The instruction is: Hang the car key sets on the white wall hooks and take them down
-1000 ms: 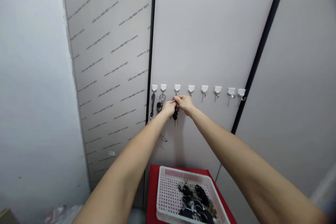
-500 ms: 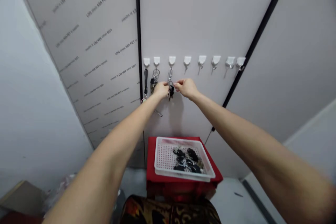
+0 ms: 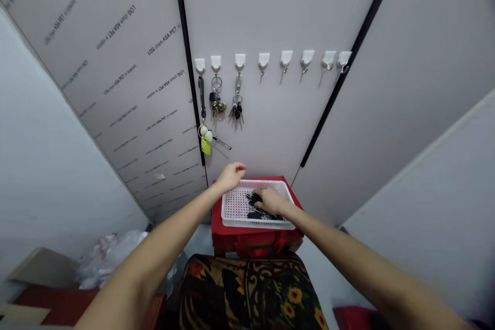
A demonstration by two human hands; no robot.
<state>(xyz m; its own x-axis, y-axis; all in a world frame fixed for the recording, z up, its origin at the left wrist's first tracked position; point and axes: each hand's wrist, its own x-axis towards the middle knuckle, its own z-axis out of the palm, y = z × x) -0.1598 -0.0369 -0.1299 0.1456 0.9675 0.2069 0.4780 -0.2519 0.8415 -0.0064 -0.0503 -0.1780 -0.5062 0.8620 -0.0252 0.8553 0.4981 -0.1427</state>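
Observation:
My right hand [image 3: 271,201] is down in the white plastic basket [image 3: 234,220], its thumb and fingers on a bunch of dark-headed keys [image 3: 253,199]. More black keys lie under and around it, partly covered by the hand. Above the basket's back left edge hovers my left hand [image 3: 232,175], fingers loosely curled and apart, holding nothing. From the third hook hangs a key bunch [image 3: 236,108] on a metal clip. The second hook carries a ring of keys [image 3: 216,103] with a brass-coloured piece. On the first is a black strap [image 3: 201,97] with a yellow-green tag [image 3: 205,146].
A row of white adhesive hooks [image 3: 286,58] runs across the pale panel, several with nothing on them. The basket stands on a red box [image 3: 247,240]. Clear plastic bags [image 3: 112,252] and a cardboard piece [image 3: 42,266] lie at lower left.
Both hands have left the key bunch at the third hook, which now hangs freely. My right hand has dropped into the basket; my left has lowered to above its edge. The view has tilted down.

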